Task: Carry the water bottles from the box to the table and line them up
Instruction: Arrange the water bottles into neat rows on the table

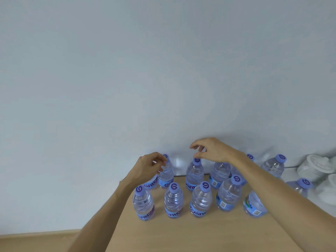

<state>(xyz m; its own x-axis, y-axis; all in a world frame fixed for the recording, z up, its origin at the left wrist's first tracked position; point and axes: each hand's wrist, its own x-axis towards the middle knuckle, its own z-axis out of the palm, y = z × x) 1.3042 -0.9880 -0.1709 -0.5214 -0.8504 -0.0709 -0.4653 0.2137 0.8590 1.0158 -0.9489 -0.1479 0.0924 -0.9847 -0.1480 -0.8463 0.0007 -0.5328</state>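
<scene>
Left grip (pixel 151 163) hiding bottle (pixel 166 172) neck

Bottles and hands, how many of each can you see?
Water bottles: 12, some partly hidden behind the arms
Hands: 2, the left hand and the right hand
Total: 14

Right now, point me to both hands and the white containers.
left hand (pixel 151 165), head view, back of the hand
right hand (pixel 211 150), head view, back of the hand
white containers (pixel 315 165), head view, side of the top one
</scene>
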